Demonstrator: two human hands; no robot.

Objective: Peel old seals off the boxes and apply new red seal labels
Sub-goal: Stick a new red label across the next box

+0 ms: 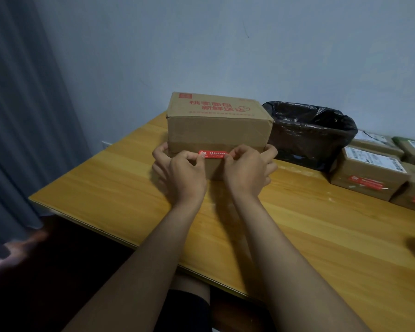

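A wooden surface (106, 185) with a pale grain stands against a bluish-grey wall (225, 44), with a grey curtain (17, 116) hanging at the left. A cardboard box (216, 125) sits near the middle of the surface, toward the wall. Red Chinese characters are printed on its top, beside a small red square mark at one corner; they are too soft to read with certainty. Just to the right of the box stands a bin lined with a black plastic bag (309, 130). Further right, more cardboard boxes (367, 176) are grouped together, some bearing white shipping labels and red stickers.

A red seal label (213, 154) with small white writing lies across the seam on the box's near face. The left hand (177, 171) pinches the label's left end between thumb and forefinger, its other fingers wrapped round the box's left corner. The right hand (247, 168) pinches the label's right end the same way, its fingers reaching round the right corner.
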